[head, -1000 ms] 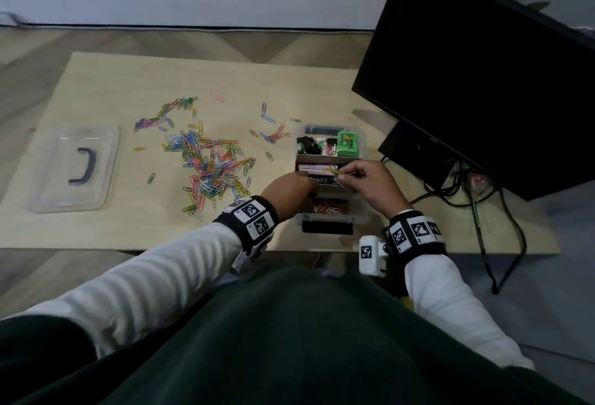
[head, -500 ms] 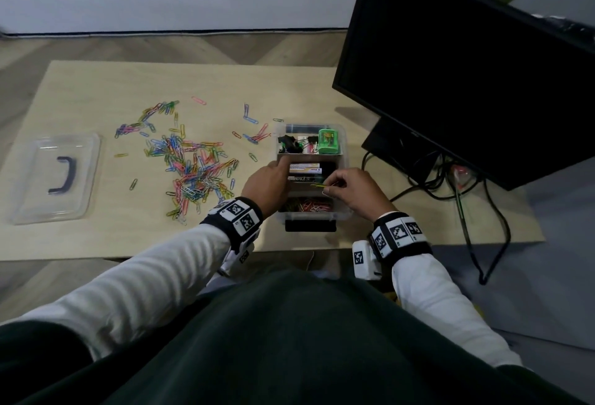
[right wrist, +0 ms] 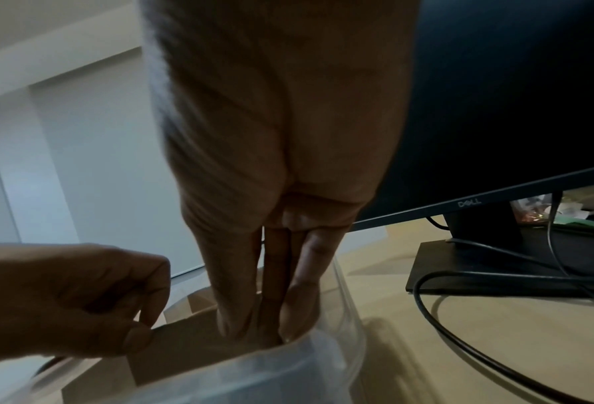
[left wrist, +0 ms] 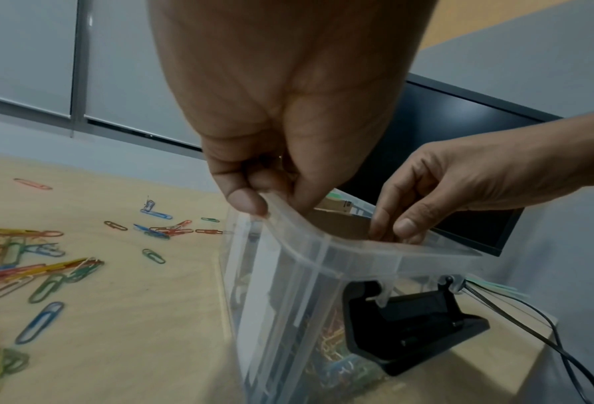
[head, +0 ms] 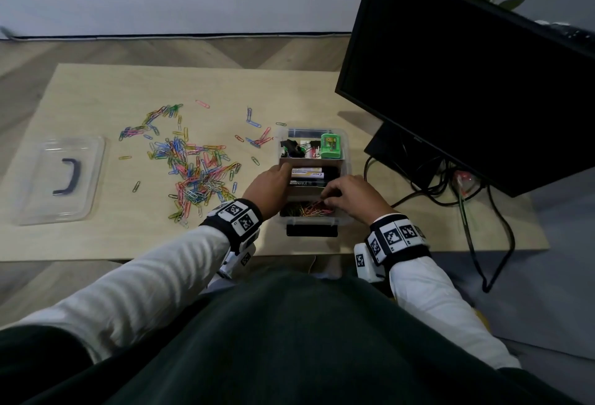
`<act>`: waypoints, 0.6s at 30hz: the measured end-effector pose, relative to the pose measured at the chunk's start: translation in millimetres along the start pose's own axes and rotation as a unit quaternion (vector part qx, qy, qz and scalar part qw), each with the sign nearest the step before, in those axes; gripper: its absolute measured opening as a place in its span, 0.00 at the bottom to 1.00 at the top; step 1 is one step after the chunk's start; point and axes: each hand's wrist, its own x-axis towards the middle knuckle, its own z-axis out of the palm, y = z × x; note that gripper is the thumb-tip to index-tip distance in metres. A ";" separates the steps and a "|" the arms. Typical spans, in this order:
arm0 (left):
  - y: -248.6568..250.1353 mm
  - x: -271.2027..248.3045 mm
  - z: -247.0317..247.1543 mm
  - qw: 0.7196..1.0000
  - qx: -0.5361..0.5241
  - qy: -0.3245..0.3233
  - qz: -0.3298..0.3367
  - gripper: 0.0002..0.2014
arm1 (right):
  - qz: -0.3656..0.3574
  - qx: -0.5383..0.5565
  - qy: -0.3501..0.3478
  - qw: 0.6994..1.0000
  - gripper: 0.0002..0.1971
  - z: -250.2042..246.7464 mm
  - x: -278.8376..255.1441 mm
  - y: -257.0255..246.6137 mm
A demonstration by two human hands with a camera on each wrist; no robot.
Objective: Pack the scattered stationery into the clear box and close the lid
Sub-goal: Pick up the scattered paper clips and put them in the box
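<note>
At the near table edge sits the clear rectangular plastic box [head: 311,176], lid off, long axis running away from the person, a black latch [head: 311,230] hinged down at its near end. Left hand [head: 269,190] curls over the box's left rim, thumb outside and fingertips [left wrist: 290,191] inside, pinching rim and what looks like a brown cardboard divider [right wrist: 181,344]. Right hand [head: 349,195] dips straight fingers [right wrist: 281,309] into the nearest of 3 compartments, over coloured paper clips [head: 309,210] already packed; whether it grasps any clip, cannot tell. Middle compartment holds 2 dark pens or markers [head: 314,177] lying crosswise; far compartment holds black binder clips [head: 291,148] and a small green block [head: 331,146], perhaps a sharpener. Left of the box, on the pale wooden table [head: 96,95], the main scatter of multicoloured paper clips [head: 196,169] lies loose, long axes pointing every way, with strays trailing toward the far side. Judgement: clips are light, stiff wire, slick on the wood and inclined to tangle; better swept into a heap and scooped or pinched in bunches than taken singly. Box is light and thin-walled, likely to slide, so bracing at the rim makes sense. Clear flat lid with dark handle [head: 59,179] rests well apart at far left, handle side up, long axis parallel to the box's; take by the handle or edges. Black monitor [head: 467,76] stands beyond, at right.
</note>
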 end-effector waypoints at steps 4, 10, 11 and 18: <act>-3.2 -0.4 0.5 1.000 -0.006 0.003 0.008 0.09 | 0.008 0.000 -0.016 1.000 0.09 -3.8 1.2 -3.8; -3.6 -1.3 0.9 1.000 -0.023 0.007 0.002 0.10 | 0.008 0.021 -0.037 0.999 0.07 -10.5 3.8 -9.8; -4.0 -1.6 0.8 1.000 -0.027 0.006 0.001 0.10 | 0.006 0.027 -0.039 0.999 0.07 -10.9 4.7 -11.4; -13.0 -4.6 -8.6 0.995 -0.103 -0.002 0.001 0.06 | -0.009 0.076 -0.005 0.997 0.04 -14.0 19.3 -31.2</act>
